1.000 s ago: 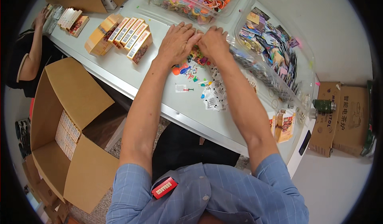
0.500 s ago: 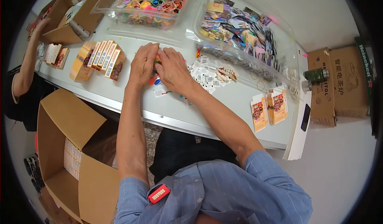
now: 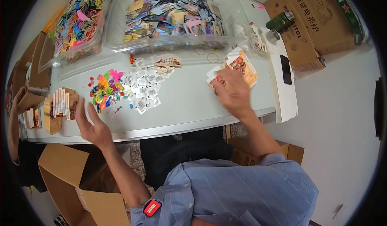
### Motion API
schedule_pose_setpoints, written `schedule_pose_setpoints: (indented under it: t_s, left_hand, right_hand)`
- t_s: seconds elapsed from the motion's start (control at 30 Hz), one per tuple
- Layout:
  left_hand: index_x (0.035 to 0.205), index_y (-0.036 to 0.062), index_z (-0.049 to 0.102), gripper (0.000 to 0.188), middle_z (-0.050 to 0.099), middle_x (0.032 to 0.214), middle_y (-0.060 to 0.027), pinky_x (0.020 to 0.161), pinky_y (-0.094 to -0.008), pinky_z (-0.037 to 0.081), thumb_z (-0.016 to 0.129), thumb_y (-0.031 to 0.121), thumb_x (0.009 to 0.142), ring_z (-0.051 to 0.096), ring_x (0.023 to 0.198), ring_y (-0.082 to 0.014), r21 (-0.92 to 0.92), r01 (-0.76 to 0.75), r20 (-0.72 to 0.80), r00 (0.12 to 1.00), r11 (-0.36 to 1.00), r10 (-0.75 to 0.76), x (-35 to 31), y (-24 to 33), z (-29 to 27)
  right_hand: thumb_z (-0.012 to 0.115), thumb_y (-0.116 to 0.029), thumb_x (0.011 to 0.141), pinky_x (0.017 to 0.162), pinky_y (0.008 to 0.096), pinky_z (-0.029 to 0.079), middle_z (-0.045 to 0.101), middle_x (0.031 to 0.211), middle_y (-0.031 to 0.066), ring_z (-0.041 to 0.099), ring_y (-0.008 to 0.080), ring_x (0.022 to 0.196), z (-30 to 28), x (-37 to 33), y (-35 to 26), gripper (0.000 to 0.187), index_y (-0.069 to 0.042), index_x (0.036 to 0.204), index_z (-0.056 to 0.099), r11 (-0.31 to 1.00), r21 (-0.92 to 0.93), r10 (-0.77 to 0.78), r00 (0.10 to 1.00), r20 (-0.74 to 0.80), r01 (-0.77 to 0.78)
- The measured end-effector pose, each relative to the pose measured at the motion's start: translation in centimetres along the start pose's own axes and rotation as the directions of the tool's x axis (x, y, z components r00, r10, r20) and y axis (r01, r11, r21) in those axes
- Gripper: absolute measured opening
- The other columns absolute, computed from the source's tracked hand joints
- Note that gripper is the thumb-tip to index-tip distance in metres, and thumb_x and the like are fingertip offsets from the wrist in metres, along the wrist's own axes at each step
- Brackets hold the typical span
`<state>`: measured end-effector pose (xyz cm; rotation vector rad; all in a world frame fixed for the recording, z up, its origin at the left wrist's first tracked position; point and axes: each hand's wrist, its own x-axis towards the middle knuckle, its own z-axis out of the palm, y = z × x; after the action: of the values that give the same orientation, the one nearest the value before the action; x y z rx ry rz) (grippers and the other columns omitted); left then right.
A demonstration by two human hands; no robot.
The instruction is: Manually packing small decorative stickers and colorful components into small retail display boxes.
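Several boxes [image 3: 61, 102] stand at frame left beside the left hand [image 3: 96, 129], loosely spread and empty. Right of centre, the blurred right hand [image 3: 234, 92] overlaps yellow cartons [image 3: 245, 66]; whether it grips any, I cannot tell.

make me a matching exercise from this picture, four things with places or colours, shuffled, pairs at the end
1. left hand
2. right hand
3. small plastic toys
4. red packet

A. at the orange-yellow boxes on the right
B. against the blue shirt
C. by the row of standing boxes
D. mixed bright colours

Pairs: 1-C, 2-A, 3-D, 4-B
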<state>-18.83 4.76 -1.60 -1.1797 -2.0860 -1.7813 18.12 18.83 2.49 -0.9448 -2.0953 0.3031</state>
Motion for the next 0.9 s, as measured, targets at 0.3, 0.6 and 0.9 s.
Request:
schedule_pose_setpoints:
  t_s: [0.3,0.6,0.9]
  left_hand:
    - [0.106,-0.0031,0.07,0.014,0.072,0.098,-0.0083,0.081,-0.0269,0.053,0.069,0.004,0.095,0.066,0.087,-0.0135,-0.185,0.406,0.541,0.802,0.895,-0.252,-11.3,10.1,4.7]
    - [0.11,-0.0005,0.07,0.021,0.072,0.097,-0.0073,0.079,-0.0281,0.054,0.072,0.015,0.096,0.068,0.086,-0.0141,-0.145,0.575,0.731,0.611,0.805,-0.305,-13.5,12.2,5.6]
    - [0.146,-0.0055,0.041,0.06,0.062,0.129,-0.012,0.086,-0.0308,0.054,0.065,0.028,0.102,0.061,0.11,-0.0152,-0.29,0.916,0.827,0.386,0.278,-0.409,-12.8,17.8,8.3]
  right_hand:
    - [0.08,-0.028,0.084,0.097,0.0445,0.051,0.065,0.118,0.0217,0.063,0.0367,0.109,-3.8,-3.6,0.7,0.056,0.002,0.128,0.06,0.961,-0.215,0.215,0.958,0.188,-0.173]
    - [0.064,-0.019,0.094,0.091,0.0464,0.052,0.066,0.11,0.0237,0.064,0.0401,0.102,-1.4,-4.9,2.3,0.039,0.006,0.124,0.059,0.938,-0.315,0.25,0.915,0.317,-0.147]
    - [0.066,-0.001,0.086,0.067,0.0429,0.056,0.071,0.094,0.0128,0.069,0.0336,0.077,-2.3,-4.4,0.3,0.017,-0.002,0.103,0.069,0.984,-0.091,-0.152,0.988,0.02,0.153]
